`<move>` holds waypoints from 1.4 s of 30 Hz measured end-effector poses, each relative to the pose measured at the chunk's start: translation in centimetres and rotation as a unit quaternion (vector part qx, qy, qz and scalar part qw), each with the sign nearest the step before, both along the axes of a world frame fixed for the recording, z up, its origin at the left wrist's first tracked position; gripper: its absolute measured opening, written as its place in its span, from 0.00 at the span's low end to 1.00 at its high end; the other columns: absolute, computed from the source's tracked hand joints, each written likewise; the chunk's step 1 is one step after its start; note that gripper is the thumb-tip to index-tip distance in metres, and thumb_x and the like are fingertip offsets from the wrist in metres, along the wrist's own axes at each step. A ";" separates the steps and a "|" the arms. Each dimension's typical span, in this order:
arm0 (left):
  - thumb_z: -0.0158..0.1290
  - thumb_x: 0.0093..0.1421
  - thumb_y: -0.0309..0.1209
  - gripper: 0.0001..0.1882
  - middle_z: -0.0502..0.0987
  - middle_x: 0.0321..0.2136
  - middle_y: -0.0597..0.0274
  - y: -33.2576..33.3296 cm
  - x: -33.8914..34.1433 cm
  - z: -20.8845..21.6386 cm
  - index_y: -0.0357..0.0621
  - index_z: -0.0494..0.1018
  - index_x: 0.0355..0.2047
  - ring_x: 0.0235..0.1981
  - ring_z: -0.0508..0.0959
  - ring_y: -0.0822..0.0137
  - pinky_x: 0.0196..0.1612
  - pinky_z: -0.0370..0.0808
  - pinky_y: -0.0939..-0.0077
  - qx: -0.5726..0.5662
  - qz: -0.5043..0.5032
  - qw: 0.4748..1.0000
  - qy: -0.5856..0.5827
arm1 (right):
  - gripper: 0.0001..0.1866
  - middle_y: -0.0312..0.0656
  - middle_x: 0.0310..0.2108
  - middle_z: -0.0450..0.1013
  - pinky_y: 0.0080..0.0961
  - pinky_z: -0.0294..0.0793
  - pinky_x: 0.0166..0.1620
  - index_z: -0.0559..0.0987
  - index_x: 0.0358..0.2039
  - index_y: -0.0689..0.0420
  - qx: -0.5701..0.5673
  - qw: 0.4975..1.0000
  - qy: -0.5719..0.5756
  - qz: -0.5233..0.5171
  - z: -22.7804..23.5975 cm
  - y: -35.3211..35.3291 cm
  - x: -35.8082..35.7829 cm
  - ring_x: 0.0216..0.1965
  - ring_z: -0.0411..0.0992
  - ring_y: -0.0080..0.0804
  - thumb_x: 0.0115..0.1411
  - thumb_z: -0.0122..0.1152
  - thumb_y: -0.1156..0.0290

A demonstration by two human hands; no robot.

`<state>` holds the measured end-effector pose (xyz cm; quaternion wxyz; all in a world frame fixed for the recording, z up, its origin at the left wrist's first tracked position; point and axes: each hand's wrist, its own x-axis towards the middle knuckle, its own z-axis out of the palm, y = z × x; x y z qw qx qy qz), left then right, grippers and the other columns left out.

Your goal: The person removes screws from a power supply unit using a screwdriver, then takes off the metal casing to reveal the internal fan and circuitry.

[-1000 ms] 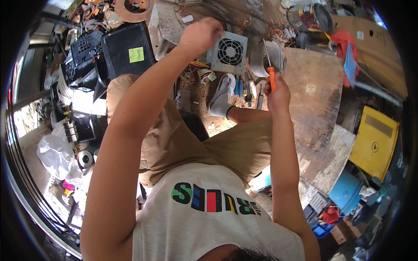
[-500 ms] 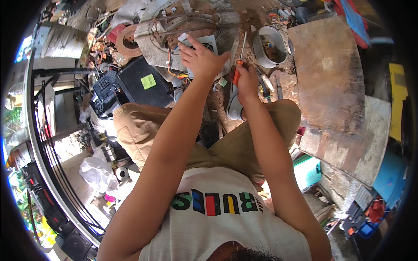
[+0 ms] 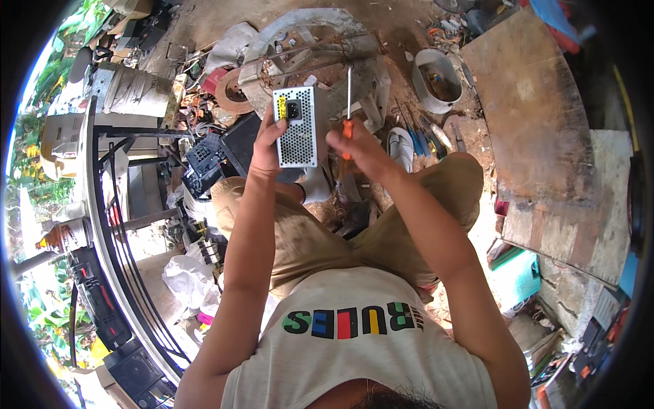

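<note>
A computer power supply (image 3: 298, 143) is raised in front of me, its perforated grey metal face with a black power socket turned toward me. My left hand (image 3: 268, 144) grips its left edge, the thumb over the face. Just to its right, my right hand (image 3: 357, 148) is closed around the orange handle of a screwdriver (image 3: 350, 95), whose long metal shaft points away from me. A small gap separates the right hand from the power supply. Below and behind them lies the ground between my bent legs.
A grey oval metal container (image 3: 436, 80) stands at the far right beside a large wooden board (image 3: 528, 116). Several tools, including blue-handled ones (image 3: 419, 142), lie near my right foot. A black case (image 3: 242, 143) lies left, near a metal frame (image 3: 102, 225). Ahead is a concrete block (image 3: 347, 31).
My left hand, spread over the power supply on the ground before, now holds it up, closer to me. The right hand has moved left and nearer with the screwdriver. The view has shifted.
</note>
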<state>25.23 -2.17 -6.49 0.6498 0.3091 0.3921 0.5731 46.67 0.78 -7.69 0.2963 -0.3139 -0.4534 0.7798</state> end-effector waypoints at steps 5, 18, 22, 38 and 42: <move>0.60 0.52 0.44 0.48 0.68 0.58 0.49 -2.1 0.6 0.6 0.44 0.51 0.69 0.56 0.74 0.54 0.60 0.72 0.58 0.020 0.008 0.999 -0.044 | 0.50 0.53 0.51 0.69 0.30 0.74 0.54 0.57 0.53 0.74 0.046 0.991 0.023 -0.127 0.5 -2.7 -3.8 0.53 0.71 0.35 0.45 0.82 0.58; 0.75 0.33 0.52 0.66 0.55 0.69 0.50 -0.5 -3.9 11.9 0.40 0.54 0.70 0.68 0.60 0.57 0.71 0.51 0.57 0.207 -0.216 0.885 0.356 | 0.52 0.56 0.47 0.69 0.41 0.71 0.52 0.62 0.53 0.62 0.370 0.893 -0.252 -0.050 7.2 -3.6 0.3 0.49 0.71 0.51 0.35 0.82 0.50; 0.76 0.31 0.44 0.62 0.63 0.64 0.51 -0.4 -4.5 14.3 0.35 0.59 0.66 0.63 0.66 0.58 0.67 0.59 0.61 0.176 -0.262 0.840 0.441 | 0.51 0.55 0.47 0.70 0.40 0.71 0.52 0.63 0.53 0.60 0.422 0.872 -0.247 -0.017 9.1 -3.7 1.0 0.49 0.72 0.51 0.34 0.82 0.50; 0.68 0.51 0.46 0.59 0.64 0.61 0.44 -3.8 0.8 7.6 0.38 0.40 0.70 0.63 0.67 0.49 0.65 0.66 0.54 0.029 0.004 0.999 0.038 | 0.41 0.44 0.39 0.72 0.23 0.72 0.47 0.68 0.46 0.68 0.191 0.977 -0.097 -0.009 13.1 -0.4 -0.9 0.44 0.74 0.28 0.48 0.76 0.47; 0.57 0.60 0.54 0.34 0.77 0.51 0.58 -2.7 2.6 7.8 0.45 0.67 0.59 0.52 0.77 0.61 0.58 0.71 0.55 0.001 0.055 0.998 -0.042 | 0.34 0.39 0.37 0.74 0.21 0.71 0.45 0.74 0.42 0.66 0.148 0.983 -0.057 -0.090 10.9 1.1 -0.4 0.38 0.71 0.22 0.54 0.71 0.45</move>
